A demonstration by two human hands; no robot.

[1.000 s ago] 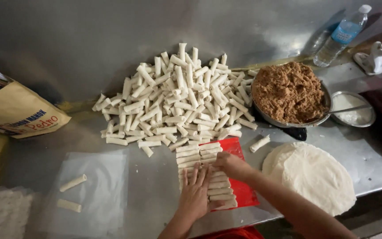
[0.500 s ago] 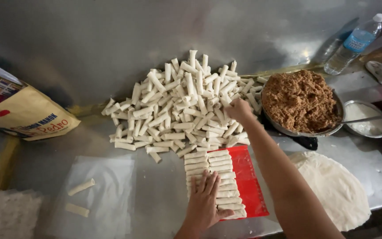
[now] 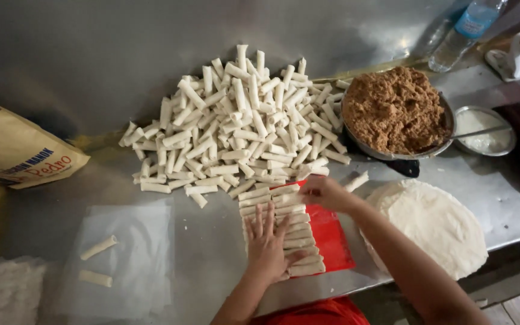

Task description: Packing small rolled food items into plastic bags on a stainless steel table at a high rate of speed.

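Observation:
A row of white rolled sticks point(image 3: 299, 232) lies packed side by side on a flat red tray point(image 3: 335, 244) at the metal table's near edge. My left hand point(image 3: 268, 244) rests flat on the row's left side, fingers spread, holding nothing. My right hand point(image 3: 326, 194) is at the far end of the row, its fingertips pinched on the end of a white roll point(image 3: 287, 197) there. Just beyond lies a big loose pile of the same rolls point(image 3: 242, 126). One stray roll point(image 3: 357, 180) sits to the right of my right hand.
A pan of brown minced filling point(image 3: 395, 111) stands at the right, with a small metal bowl and spoon point(image 3: 485, 129) beside it. Round white wrappers point(image 3: 437, 225) are stacked near right. A water bottle point(image 3: 461, 30), a yellow bag point(image 3: 22, 156) and a plastic sheet point(image 3: 124, 259) with two rolls are also here.
My right hand went from the tray up to the pile and has come back to the far end of the row. My left hand stayed flat on the rolls.

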